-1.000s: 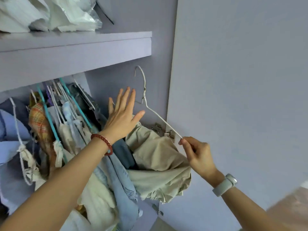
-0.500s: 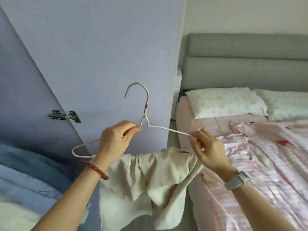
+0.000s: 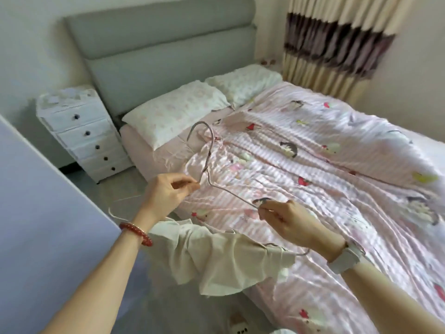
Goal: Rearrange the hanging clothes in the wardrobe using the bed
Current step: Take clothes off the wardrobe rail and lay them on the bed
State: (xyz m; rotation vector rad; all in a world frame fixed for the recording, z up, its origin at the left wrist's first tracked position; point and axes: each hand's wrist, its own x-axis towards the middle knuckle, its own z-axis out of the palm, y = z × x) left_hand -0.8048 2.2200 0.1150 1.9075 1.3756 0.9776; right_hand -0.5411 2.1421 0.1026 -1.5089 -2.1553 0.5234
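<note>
Right now the biggest thing I see is the bed with its pink striped cartoon-print duvet [image 3: 325, 165], filling the right half of the view, with a grey padded headboard [image 3: 163, 51] behind it. Two pale pillows [image 3: 175, 112] lie against the headboard. Left of the bed stands a white plastic chest of drawers [image 3: 81, 131], and a lilac wardrobe door panel [image 3: 43, 225] cuts across the lower left corner. Beige curtains with a dark band [image 3: 332, 44] hang at the top right.

Over the near edge of the bed I have the cream-coloured garment [image 3: 216, 259], draped over the bottom bar of a thin white wire hanger [image 3: 209, 153]. It hangs below and between both wrists, its right part over the duvet and its left part off the bed's edge above the floor.

My left hand [image 3: 168, 194], with a red bead bracelet [image 3: 136, 233] at the wrist, pinches the hanger just below the twisted neck, thumb and fingers curled onto the wire. My right hand [image 3: 289, 222], with a white watch [image 3: 344, 259] on the wrist, pinches the hanger's right sloping arm lower down. The hook points up and away from me, above the left hand.
</note>
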